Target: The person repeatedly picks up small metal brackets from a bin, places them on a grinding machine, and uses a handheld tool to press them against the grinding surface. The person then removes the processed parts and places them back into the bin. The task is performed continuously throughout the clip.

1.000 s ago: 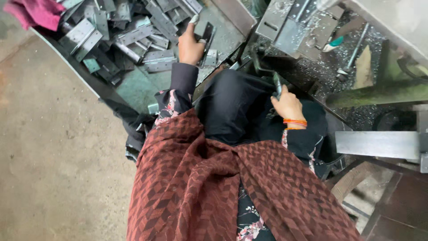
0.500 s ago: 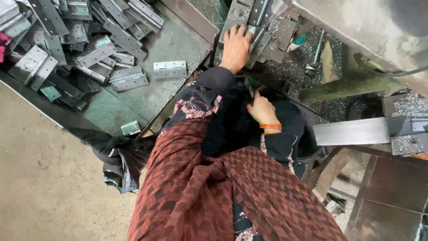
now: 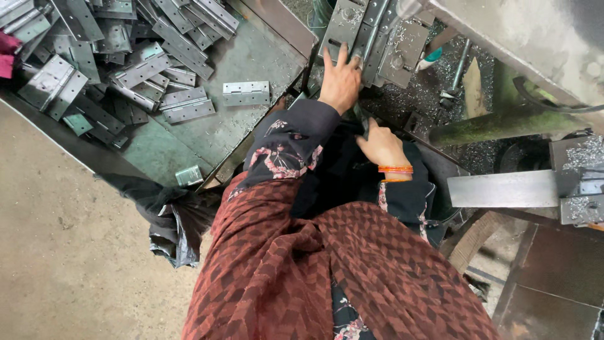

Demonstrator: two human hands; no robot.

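presently my left hand (image 3: 340, 80) lies flat, fingers spread, on the metal hinge plate (image 3: 352, 28); just below it, my right hand (image 3: 380, 143) curls on a dark handle (image 3: 363, 123), grasp unconfirmed.

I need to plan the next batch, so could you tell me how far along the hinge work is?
Done: cannot tell; metal shavings litter the machine bed. In hand: left hand presses a hinge plate onto the machine fixture; right hand rests near a dark lever. Left: a large hinge pile fills the tray.

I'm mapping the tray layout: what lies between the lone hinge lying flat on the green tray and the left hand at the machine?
In the head view, between the lone hinge and the left hand lie bare green tray surface and then the tray's raised metal edge.
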